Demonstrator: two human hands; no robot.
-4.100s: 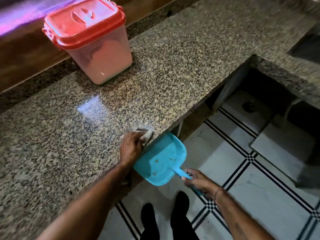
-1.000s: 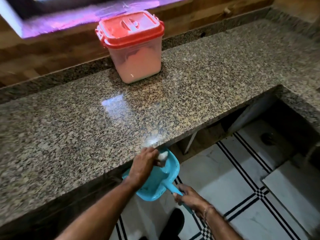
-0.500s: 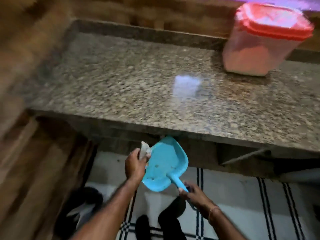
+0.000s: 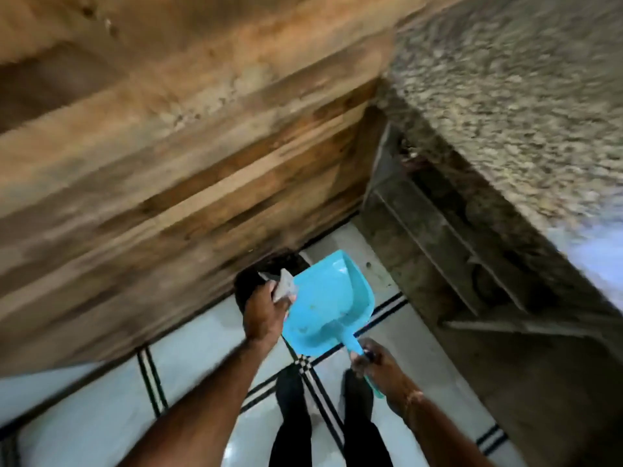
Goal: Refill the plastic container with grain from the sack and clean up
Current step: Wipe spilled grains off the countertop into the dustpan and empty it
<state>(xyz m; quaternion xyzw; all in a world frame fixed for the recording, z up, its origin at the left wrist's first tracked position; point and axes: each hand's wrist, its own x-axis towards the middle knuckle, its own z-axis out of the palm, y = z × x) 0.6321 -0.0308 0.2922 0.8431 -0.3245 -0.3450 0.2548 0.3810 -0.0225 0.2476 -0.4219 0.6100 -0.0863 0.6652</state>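
Note:
My right hand (image 4: 381,369) grips the handle of a turquoise dustpan (image 4: 327,305), held level above the floor with a few specks of grain in its tray. At the pan's left rim, my left hand (image 4: 264,315) is closed on a small pale cloth (image 4: 285,286). The granite counter (image 4: 526,106) fills the upper right, blurred. Neither the red-lidded container nor the sack is in view.
A wooden panelled wall (image 4: 168,146) takes up the left and top. Beneath the counter a dark recess holds a metal frame (image 4: 448,237). White floor tiles with black lines (image 4: 151,382) lie below, and my dark-trousered legs (image 4: 293,419) stand on them. Something dark (image 4: 269,267) sits at the wall's foot.
The view has swung left, away from the counter and the red-lidded container, toward the wooden wall. Both hands carried the dustpan and cloth down from the counter edge to over the floor.

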